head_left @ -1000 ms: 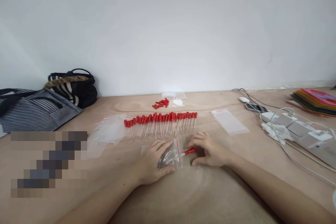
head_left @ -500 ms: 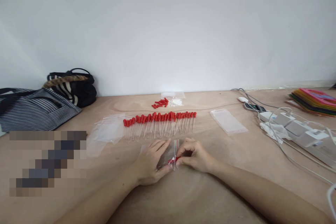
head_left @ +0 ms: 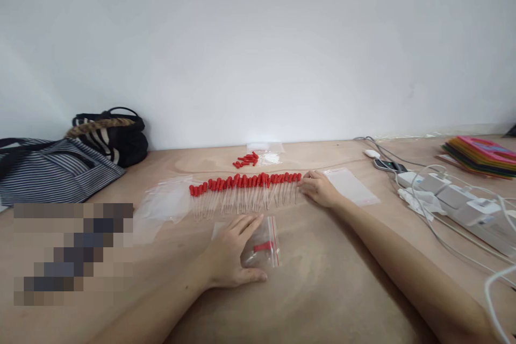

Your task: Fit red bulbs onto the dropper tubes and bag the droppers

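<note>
My left hand [head_left: 229, 255] lies with fingers and thumb spread over a clear zip bag [head_left: 269, 231] with a red line along its right edge. Inside the bag, past my fingers, shows a red rubber bulb [head_left: 263, 246]; the rest is under my palm. A row of droppers [head_left: 250, 183] with red bulbs and clear tips lies beyond it, bulbs away from me. At the right end of this row my right hand [head_left: 320, 189] has its fingers drawn together at the last dropper [head_left: 299, 178]; its fingertips are partly hidden.
Loose red bulbs [head_left: 245, 160] and clear tubes [head_left: 269, 158] lie at the back. Zip bags are stacked left [head_left: 165, 204] and right [head_left: 351, 187]. A power strip [head_left: 463, 201] with cables, a phone [head_left: 389, 165] and colored sheets [head_left: 479, 156] are right; a striped bag [head_left: 60, 169] is left.
My right hand has let go of the zip bag, leaving the red bulb inside, and moved forward and right to the end of the dropper row. My left thumb has spread away from the bag.
</note>
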Available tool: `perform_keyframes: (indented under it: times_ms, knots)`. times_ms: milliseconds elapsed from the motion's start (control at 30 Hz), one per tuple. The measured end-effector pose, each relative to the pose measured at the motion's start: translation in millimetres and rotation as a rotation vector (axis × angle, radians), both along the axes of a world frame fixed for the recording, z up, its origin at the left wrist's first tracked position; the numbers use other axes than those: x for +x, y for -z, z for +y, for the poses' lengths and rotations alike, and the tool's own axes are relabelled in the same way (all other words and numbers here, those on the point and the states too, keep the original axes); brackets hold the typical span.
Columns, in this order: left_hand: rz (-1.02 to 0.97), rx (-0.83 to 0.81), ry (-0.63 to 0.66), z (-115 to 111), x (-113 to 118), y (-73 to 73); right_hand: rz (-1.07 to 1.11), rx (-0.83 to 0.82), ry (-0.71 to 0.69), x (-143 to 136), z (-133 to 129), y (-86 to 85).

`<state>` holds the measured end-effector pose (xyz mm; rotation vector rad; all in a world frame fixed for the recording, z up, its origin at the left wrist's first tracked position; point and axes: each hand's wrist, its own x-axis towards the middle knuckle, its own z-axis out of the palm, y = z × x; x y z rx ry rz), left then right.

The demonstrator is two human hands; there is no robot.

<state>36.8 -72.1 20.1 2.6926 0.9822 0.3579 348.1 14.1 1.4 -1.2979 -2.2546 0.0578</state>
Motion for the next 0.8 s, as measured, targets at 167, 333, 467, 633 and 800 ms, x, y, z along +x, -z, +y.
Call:
perform_keyframes:
  times_ms: [167, 333, 467, 633, 800]
  knots:
    - [-0.001, -0.039, -0.003, -2, -13, -5.0, -0.246, -0.084, -0.056, -2, 13, -12.8]
    - [0.019, -0.156, -0.057, -7, -11, -10.4, -0.344, -0.168, -0.097, -5, 12, -25.7]
    - [-0.021, -0.172, -0.059, -8, -7, -9.2, -0.301, -0.193, -0.148, -5, -6, -25.6]
    - [-0.034, -0.173, -0.070, -6, -7, -5.0, -0.176, -0.260, -0.282, -20, -50, -26.3]
    - [-0.026, -0.167, -0.062, -3, -7, 1.5, -0.190, -0.174, -0.336, -47, -76, -28.6]
